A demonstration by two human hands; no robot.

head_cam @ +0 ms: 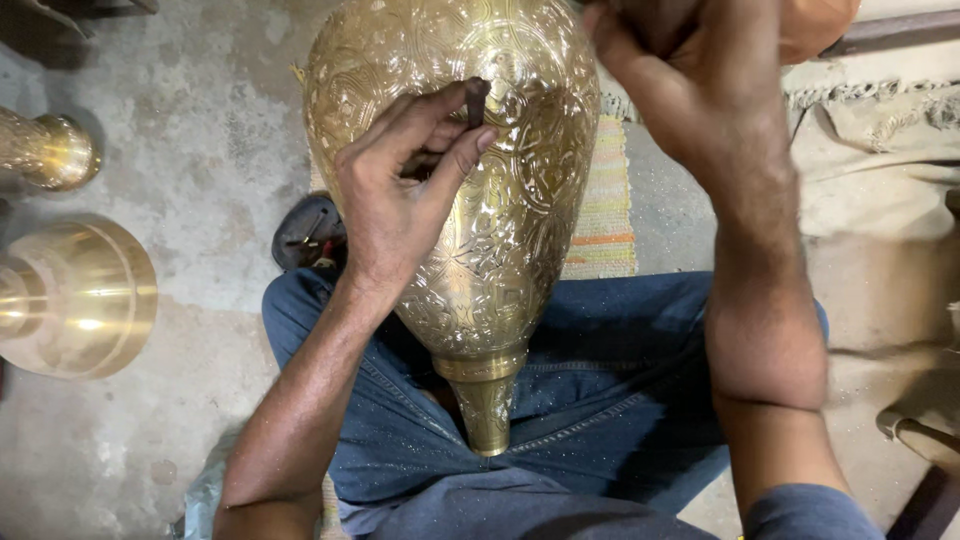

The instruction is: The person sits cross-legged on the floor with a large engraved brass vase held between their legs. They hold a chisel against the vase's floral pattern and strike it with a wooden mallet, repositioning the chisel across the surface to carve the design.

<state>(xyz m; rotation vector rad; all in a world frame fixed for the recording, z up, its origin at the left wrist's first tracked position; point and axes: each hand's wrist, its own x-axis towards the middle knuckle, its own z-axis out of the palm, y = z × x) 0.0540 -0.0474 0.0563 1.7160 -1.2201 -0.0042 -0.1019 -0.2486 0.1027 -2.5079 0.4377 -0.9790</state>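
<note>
A large engraved brass vase [510, 230] lies across my lap, its narrow neck pointing toward me between my jeans-clad legs. My left hand [400, 185] rests on the vase's side and pinches a short dark metal punch [477, 100] upright against the engraved surface. My right hand [665, 45] is raised above the vase at the top of the view, fingers closed and blurred; what it grips is hidden past the frame's edge.
Two polished brass pieces stand on the concrete floor at left: a rounded one [50, 150] and a wide flared one [80, 295]. A striped woven mat [605, 215] lies under the vase. A dark small object [305, 235] sits beside my left knee.
</note>
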